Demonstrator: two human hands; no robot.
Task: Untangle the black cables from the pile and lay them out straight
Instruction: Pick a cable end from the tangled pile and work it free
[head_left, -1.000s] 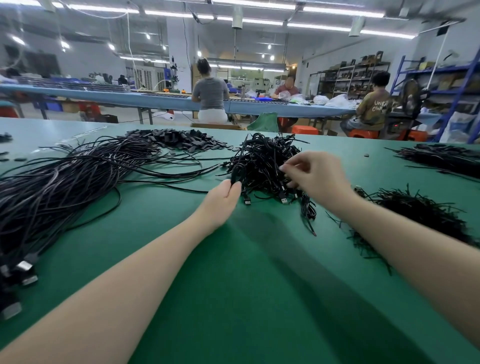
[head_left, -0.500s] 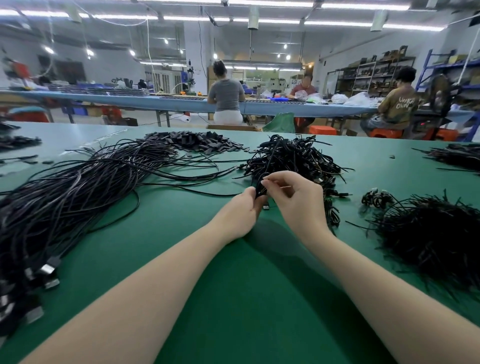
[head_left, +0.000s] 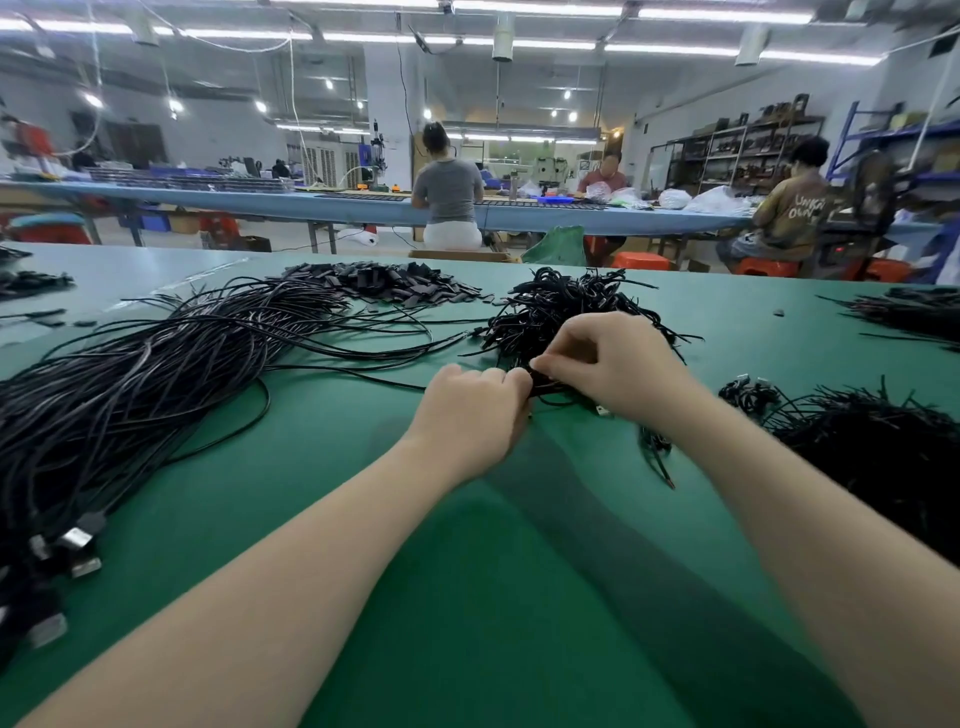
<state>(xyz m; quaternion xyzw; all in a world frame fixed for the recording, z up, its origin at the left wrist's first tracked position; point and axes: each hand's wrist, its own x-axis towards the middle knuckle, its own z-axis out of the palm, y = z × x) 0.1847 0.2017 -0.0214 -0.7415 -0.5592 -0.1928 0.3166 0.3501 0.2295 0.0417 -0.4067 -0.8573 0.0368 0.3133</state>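
My left hand (head_left: 470, 415) lies on the green counter (head_left: 467, 597) with its fingers curled, and its fingertips pinch a few black cables at the near edge of the tangled pile (head_left: 561, 312). My right hand (head_left: 608, 364) meets it from the right, thumb and forefinger closed on the same strands, the other fingers bent above them. Both grips are tight and small, holding only thin cable, and the two hands touch at the fingertips. How many strands each grip has I cannot tell, since the fingers hide them.

The pile sits toward the far middle of the counter, just behind my hands, with loose ends sticking out all round. A small metal plug (head_left: 602, 410) lies on the counter just under my right wrist, and a short cable tail (head_left: 657, 457) trails toward me beside my right forearm.

Along the left side of the counter a long bundle (head_left: 156, 374) of cables runs from the far middle down to the near left corner, where its plug ends (head_left: 78, 540) are gathered. Behind it, near the far edge, lies a heap of flat black pieces (head_left: 389, 283). At the right side a second dark heap (head_left: 872, 447) of short cables lies near my right arm, and another (head_left: 914, 312) lies at the far right edge.
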